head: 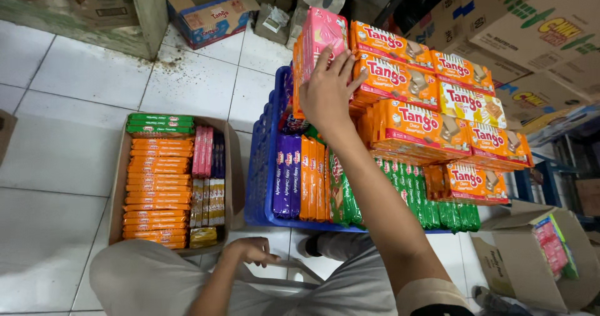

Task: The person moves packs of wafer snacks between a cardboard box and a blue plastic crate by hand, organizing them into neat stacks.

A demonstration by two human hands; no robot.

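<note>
Two hands working: right hand (325, 94) gripping pink pack (322, 38) atop crate (257, 166) stack; left hand (250, 250) resting loosely curled, holding nothing.

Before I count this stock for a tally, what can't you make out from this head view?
- Blue crate: its far side and floor are hidden by packs and the right hand.
- Pink pack: its lower part is covered by that hand.
- Cardboard box of orange packs: layers beneath are hidden.
- Left hand: fingers curl under, so any contents are unclear.
- Open box at right: cut off by the edge.
</note>
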